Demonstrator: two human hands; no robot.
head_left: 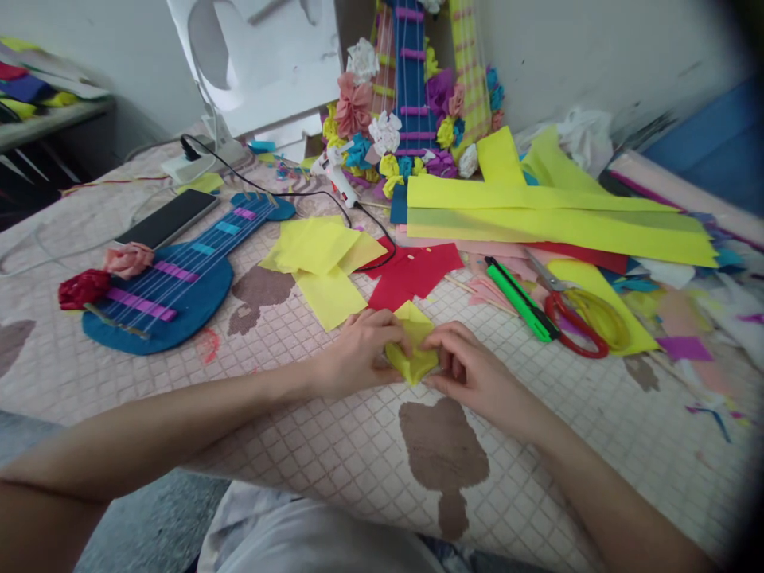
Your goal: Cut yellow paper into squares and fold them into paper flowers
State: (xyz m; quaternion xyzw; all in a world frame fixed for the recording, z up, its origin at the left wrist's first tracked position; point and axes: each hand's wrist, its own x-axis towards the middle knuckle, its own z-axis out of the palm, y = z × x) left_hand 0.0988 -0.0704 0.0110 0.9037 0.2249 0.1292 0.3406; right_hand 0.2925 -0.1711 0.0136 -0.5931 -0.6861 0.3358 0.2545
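Observation:
My left hand and my right hand meet over a quilted pink cloth. Both pinch a small folded piece of yellow tissue paper between their fingertips. The paper is crumpled and folded, held just above the cloth. Loose yellow sheets and red sheets lie just beyond my hands.
A blue felt guitar with pink and red paper roses lies at the left, beside a black phone. A green utility knife and red-handled scissors lie at the right. Long yellow strips, a glue gun and paper flowers fill the back.

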